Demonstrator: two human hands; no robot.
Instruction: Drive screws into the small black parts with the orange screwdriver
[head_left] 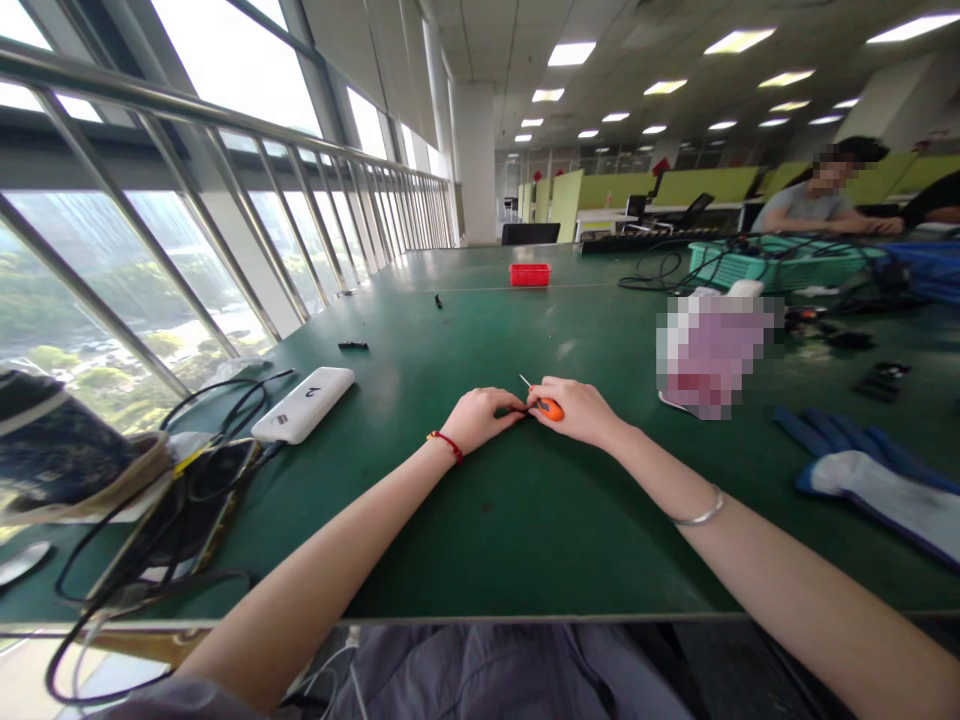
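Note:
Both my hands rest together on the green table (525, 500) in front of me. My right hand (581, 410) is closed around a small screwdriver with an orange handle (550, 407); its thin metal shaft sticks up and to the left. My left hand (480, 417), with a red string at the wrist, has its fingers curled and pinched against the screwdriver's tip area. Something small and dark seems to sit between its fingertips, too small to name.
A white power bank (304, 403) with black cables lies at the left beside a phone (191, 500). A red tray (529, 274) stands farther back. Blue-and-white gloves (862, 465) lie at the right. A green basket (780, 262) and another person sit at the far right.

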